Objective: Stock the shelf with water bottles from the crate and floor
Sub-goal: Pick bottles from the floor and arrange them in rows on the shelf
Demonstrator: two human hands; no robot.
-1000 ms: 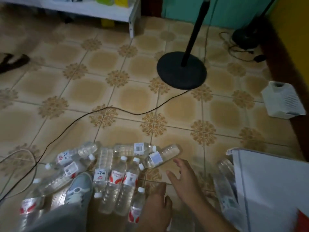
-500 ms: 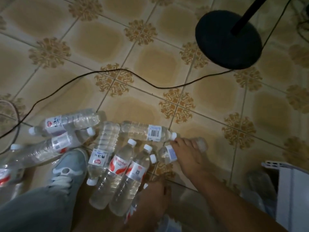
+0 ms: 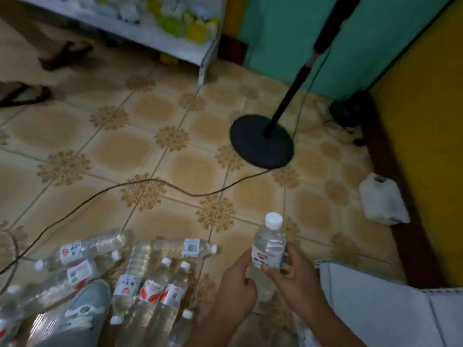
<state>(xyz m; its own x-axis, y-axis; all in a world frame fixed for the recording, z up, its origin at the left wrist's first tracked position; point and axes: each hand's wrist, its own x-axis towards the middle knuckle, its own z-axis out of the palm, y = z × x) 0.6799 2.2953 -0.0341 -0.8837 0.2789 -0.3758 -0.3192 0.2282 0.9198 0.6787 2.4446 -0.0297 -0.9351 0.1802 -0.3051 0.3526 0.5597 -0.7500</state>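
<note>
I hold one clear water bottle (image 3: 269,244) upright, white cap up, above the tiled floor. My right hand (image 3: 294,278) grips its labelled middle from the right. My left hand (image 3: 238,284) closes on its lower part from the left. Several more water bottles (image 3: 150,274) lie on their sides in a loose pile on the floor at the lower left. The white shelf (image 3: 205,53) stands at the far top with yellow and green items on it. The white crate (image 3: 375,311) is at the lower right, and its inside is hidden.
A black round stand base (image 3: 261,142) with its pole stands mid-floor, and a black cable (image 3: 150,181) runs across the tiles. A white jug (image 3: 383,200) lies by the yellow wall. Another person's sandalled feet (image 3: 27,95) are at the top left. My grey shoe (image 3: 85,308) touches the pile.
My right hand took a bottle off the floor and raised it upright. My left hand came up onto it. The view tilted up toward the shelf.
</note>
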